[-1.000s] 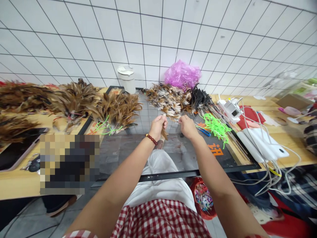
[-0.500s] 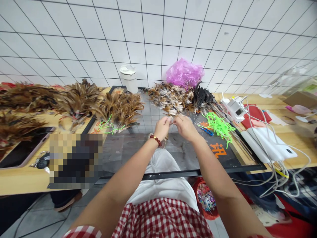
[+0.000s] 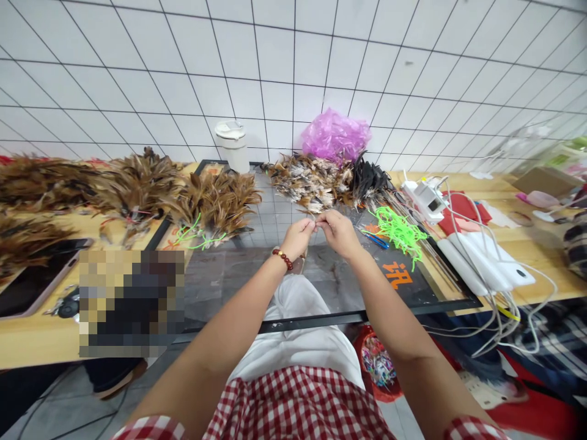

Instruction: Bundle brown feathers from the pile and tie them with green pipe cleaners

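My left hand and my right hand meet fingertip to fingertip over the dark glass panel. Both are closed in a pinch on something small and thin, mostly hidden by the fingers; its kind is not clear. Just beyond them lies a pile of mottled brown and white feathers, with black feathers at its right end. A brown feather bunch with green ties lies to the left. Right of my right hand are a heap of bright green strings and a blue tool, perhaps tweezers.
A white lidded cup and a pink plastic bag stand by the tiled wall. More brown feathers and a phone lie left. White cables and a power strip are at right. A red bin of scraps sits below.
The whole view has shifted slightly, so things appear a little further left. My hands remain together in a pinch; the whitish bit seen between the fingers earlier is less visible now.
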A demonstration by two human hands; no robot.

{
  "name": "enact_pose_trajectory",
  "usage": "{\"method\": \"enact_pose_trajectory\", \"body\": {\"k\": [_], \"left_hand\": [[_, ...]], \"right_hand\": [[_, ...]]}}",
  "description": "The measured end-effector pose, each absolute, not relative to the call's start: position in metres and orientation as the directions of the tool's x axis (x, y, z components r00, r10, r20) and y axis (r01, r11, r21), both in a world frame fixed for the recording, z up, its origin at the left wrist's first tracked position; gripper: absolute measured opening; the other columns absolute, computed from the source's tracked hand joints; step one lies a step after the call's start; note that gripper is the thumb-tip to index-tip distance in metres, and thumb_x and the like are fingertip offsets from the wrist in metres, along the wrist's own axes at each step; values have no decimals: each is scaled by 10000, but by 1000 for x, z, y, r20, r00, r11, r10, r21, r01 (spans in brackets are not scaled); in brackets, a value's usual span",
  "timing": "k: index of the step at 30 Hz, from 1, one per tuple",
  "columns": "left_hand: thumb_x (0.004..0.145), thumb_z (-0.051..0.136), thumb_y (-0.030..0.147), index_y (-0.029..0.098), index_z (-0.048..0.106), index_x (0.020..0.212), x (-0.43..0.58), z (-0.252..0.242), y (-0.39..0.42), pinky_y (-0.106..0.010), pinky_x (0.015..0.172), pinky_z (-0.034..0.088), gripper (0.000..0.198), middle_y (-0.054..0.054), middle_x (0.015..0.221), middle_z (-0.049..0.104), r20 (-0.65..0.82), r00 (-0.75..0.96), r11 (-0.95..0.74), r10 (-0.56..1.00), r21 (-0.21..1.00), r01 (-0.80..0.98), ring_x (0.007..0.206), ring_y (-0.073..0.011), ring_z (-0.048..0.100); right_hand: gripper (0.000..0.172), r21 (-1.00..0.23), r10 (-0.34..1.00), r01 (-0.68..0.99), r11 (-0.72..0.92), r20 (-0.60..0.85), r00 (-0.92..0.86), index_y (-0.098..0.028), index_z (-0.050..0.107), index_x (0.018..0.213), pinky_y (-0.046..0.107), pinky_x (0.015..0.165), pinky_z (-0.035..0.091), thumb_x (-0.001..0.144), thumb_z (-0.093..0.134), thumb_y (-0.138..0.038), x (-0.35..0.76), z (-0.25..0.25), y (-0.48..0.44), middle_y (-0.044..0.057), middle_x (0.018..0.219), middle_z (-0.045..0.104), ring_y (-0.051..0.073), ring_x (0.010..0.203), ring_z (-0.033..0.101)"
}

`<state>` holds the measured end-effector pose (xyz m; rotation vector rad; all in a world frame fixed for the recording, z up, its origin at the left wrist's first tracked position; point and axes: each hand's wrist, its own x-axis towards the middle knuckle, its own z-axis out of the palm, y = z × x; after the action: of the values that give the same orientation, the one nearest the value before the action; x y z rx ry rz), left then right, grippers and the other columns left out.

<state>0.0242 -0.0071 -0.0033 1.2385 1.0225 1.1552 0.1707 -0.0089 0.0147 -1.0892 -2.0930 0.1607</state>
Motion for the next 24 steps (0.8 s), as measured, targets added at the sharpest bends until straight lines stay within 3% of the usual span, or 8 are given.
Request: {"method": "enact_pose_trajectory", "body": {"k": [4,7,13,18,21,24], "left_hand": [[828,583,312,146,503,599,29,0,-8,-189,467,265,294,47,531,408,-3,148,43,989,962,-270,438,-43,303],[817,608,318,143,507,595,30,3,-10,-180,474,294,299,52,520,392,-18,115,53,993,949,-309,436,-36,302],[816,611,324,131,578,654,28,5,-11,-178,464,277,255,44,524,411,19,184,42,983,944,-326,449,-38,312],[809,628,337,129,574,630,26,5,-12,-176,462,282,280,53,496,365,8,202,54,979,953,-299,444,-37,312],[819,617,356,150,496,606,26,2,-9,-179,503,358,319,64,500,358,-37,54,55,998,921,-386,433,-34,329],[841,582,403,172,450,636,25,0,-4,-205,553,426,336,73,487,343,-82,-58,41,995,856,-515,436,-49,373]], "right_hand": [[171,-578,782,580,574,596,-180,-193,640,956,300,807,460,872,499,-241,168,13,-7,68,946,676,177,875,604],[160,-643,810,536,547,568,-146,-210,669,909,302,786,472,854,541,-289,167,14,-8,48,905,686,169,822,610],[140,-669,801,486,562,588,-118,-218,688,863,296,774,478,842,571,-292,165,18,-13,33,871,689,161,794,612],[209,-563,803,628,537,569,-177,-233,710,910,315,839,461,885,512,-295,174,10,-6,52,937,687,182,909,615],[250,-442,870,824,354,478,-117,-221,704,1005,345,857,437,889,486,-264,183,-1,2,81,1018,674,210,953,592],[235,-321,914,920,226,397,-86,-225,703,1014,363,826,425,858,534,-273,182,-7,9,94,1022,670,237,943,571]]}}
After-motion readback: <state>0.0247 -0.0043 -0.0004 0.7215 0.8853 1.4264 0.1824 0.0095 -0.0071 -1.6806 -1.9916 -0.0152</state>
